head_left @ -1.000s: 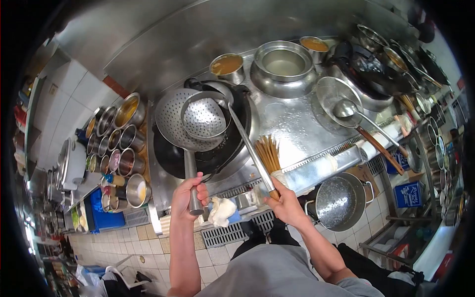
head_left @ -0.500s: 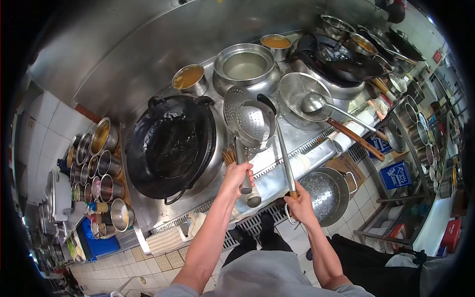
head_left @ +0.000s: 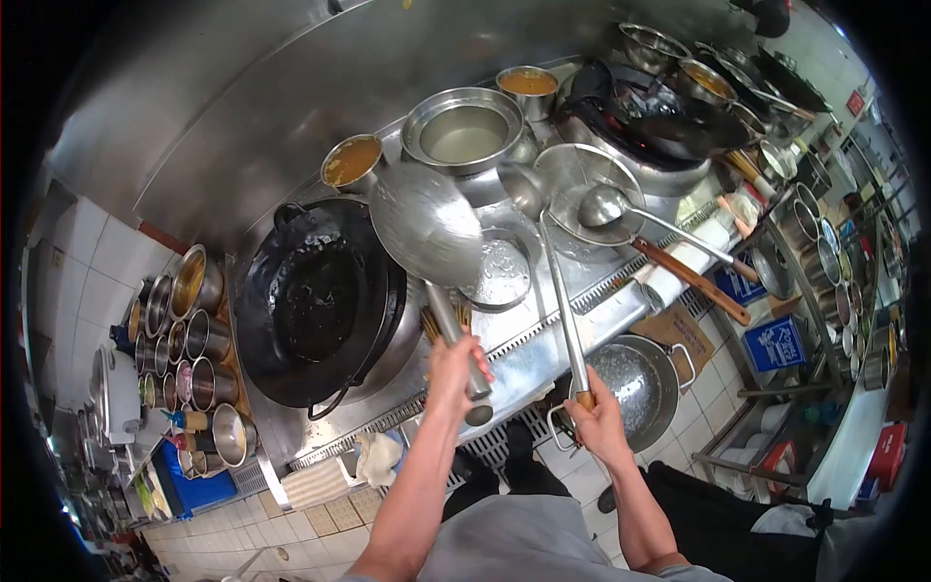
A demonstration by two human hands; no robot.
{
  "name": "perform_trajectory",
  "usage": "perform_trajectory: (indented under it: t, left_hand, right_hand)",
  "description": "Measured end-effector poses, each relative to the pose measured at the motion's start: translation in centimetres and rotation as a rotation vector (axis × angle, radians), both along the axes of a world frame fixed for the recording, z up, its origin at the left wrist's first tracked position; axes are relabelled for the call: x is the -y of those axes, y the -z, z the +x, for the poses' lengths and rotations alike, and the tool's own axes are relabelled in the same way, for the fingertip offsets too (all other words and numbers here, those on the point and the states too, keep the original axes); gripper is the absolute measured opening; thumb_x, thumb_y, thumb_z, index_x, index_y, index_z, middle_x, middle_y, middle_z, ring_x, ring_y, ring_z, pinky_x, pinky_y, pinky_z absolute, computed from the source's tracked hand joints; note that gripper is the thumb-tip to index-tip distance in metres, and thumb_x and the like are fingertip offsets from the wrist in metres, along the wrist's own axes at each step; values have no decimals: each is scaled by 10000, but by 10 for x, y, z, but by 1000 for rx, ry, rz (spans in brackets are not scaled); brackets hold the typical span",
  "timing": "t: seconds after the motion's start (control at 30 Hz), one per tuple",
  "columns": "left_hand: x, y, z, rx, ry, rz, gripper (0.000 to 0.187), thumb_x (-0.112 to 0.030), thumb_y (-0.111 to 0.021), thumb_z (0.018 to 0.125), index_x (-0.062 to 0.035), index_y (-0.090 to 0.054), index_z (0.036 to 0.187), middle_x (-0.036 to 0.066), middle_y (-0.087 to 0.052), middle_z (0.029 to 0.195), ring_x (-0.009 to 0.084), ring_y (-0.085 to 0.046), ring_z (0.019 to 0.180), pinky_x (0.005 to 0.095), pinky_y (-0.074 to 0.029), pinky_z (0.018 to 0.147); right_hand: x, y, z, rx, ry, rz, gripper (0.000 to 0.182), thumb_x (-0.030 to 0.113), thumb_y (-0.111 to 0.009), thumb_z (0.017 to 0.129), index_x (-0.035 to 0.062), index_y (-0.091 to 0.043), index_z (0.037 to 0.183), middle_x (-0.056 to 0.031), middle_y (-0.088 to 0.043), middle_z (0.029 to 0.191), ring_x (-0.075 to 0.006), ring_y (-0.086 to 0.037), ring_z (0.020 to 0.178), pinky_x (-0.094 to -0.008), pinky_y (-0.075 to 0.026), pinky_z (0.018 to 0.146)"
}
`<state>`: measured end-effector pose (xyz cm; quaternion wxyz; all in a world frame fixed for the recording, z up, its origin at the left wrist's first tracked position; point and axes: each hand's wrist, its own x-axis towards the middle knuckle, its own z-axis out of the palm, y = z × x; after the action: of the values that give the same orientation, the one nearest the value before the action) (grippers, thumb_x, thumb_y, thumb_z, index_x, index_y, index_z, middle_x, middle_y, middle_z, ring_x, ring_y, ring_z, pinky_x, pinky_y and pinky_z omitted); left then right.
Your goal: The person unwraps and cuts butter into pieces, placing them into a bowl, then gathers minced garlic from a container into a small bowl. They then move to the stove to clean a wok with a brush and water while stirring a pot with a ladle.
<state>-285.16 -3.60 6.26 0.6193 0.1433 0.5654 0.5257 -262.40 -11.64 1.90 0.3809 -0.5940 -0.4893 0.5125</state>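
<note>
My left hand (head_left: 460, 373) is closed around the thick metal handle of a wide skimmer (head_left: 427, 225). Its round head is raised between the black wok (head_left: 325, 291) and the stove's middle; motion blurs its holes. My right hand (head_left: 594, 417) grips a long ladle (head_left: 561, 291) near its wooden handle end. The ladle's bowl reaches up beside a wire mesh strainer (head_left: 572, 175). Below the skimmer, a round metal pan (head_left: 504, 276) sits on the steel stove top, partly covered. The wok, at my left, has dark, shiny liquid in it.
A second ladle (head_left: 606, 206) rests across the mesh strainer. Behind stand a large pot of cloudy liquid (head_left: 470, 136) and containers of orange liquid (head_left: 529, 81). A two-handled pot (head_left: 635, 388) is low at right. Several metal containers (head_left: 208, 335) crowd the left; another wok (head_left: 669, 121) stands back right.
The skimmer has swung up and to the left, and its head looks larger and turned. The ladle's bowl has also turned and shifted left. The camera view has moved slightly.
</note>
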Motion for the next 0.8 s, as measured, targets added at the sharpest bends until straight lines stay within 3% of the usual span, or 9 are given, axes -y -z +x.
perform_trajectory:
  t: [0.2, 0.3, 0.4, 0.47, 0.57, 0.63, 0.7, 0.73, 0.8]
  left_hand:
    - [7, 77, 35, 688, 71, -29, 166, -151, -548, 982, -82, -502, 1125, 36, -543, 712, 145, -527, 556, 322, -478, 503]
    - [13, 64, 45, 533, 185, -160, 334, -340, -518, 1045, -64, -465, 1225, 96, -618, 841, 220, -631, 683, 329, -565, 628]
    - [53, 90, 46, 175, 474, -21, 706, -329, -551, 1035, -18, -169, 1541, 173, -634, 1136, 216, -638, 1019, 357, -580, 797]
    - [88, 60, 32, -88, 736, 70, 798, -300, -561, 1033, -17, -57, 1583, 199, -566, 1312, 204, -585, 1132, 317, -540, 860]
    - [130, 24, 7, -178, 784, 204, 699, -259, -576, 1024, -3, -208, 1560, 188, -565, 1333, 193, -593, 1120, 285, -517, 871]
    - [142, 9, -7, -151, 836, 33, 584, -200, -590, 1013, -9, -353, 1512, 170, -589, 1302, 182, -602, 1123, 282, -511, 885]
    - [149, 4, -19, -155, 749, 65, 558, -183, -595, 1008, -14, -384, 1496, 164, -601, 1287, 174, -612, 1105, 277, -511, 882]
    - [152, 2, -24, -156, 666, 95, 534, -166, -601, 1002, -19, -415, 1481, 159, -612, 1272, 166, -622, 1087, 272, -511, 879]
    - [159, 0, -35, -185, 604, 90, 510, -112, -598, 1002, -7, -420, 1468, 145, -618, 1262, 153, -614, 1114, 275, -485, 965]
  right_hand:
    - [-81, -47, -18, -232, -40, -13, 630, 24, -621, 936, 31, -354, 1507, 21, -498, 585, -81, -438, 397, -247, -338, 360]
    - [-149, -57, -27, -278, -215, -30, 644, 105, -627, 959, 51, -325, 1526, 18, -498, 582, -86, -457, 405, -254, -353, 366]
    - [-194, -51, -51, -151, -146, 90, 666, 124, -654, 939, 46, -348, 1526, 8, -502, 594, -99, -467, 407, -268, -371, 373]
    - [-212, -69, -67, -98, -179, 152, 656, 118, -655, 933, 43, -365, 1516, 9, -501, 596, -99, -472, 410, -269, -372, 373]
    - [-252, -114, -94, -121, -317, 270, 624, 104, -654, 918, 43, -409, 1489, 6, -513, 602, -93, -485, 419, -280, -375, 371]
    - [-297, -152, -124, -163, -369, 337, 602, 112, -666, 911, 21, -433, 1459, 10, -519, 603, -93, -495, 423, -286, -375, 368]
    - [-347, -185, -158, -182, -347, 387, 544, 115, -677, 906, -15, -470, 1392, 6, -513, 594, -100, -494, 423, -288, -372, 368]
    - [-377, -201, -170, -251, -386, 342, 549, 146, -684, 920, 50, -479, 1419, 17, -523, 615, -89, -486, 428, -266, -369, 372]
    - [-405, -237, -186, -375, -300, 313, 194, 136, -682, 922, 26, -586, 1051, -3, -560, 651, -76, -500, 453, -260, -406, 385]
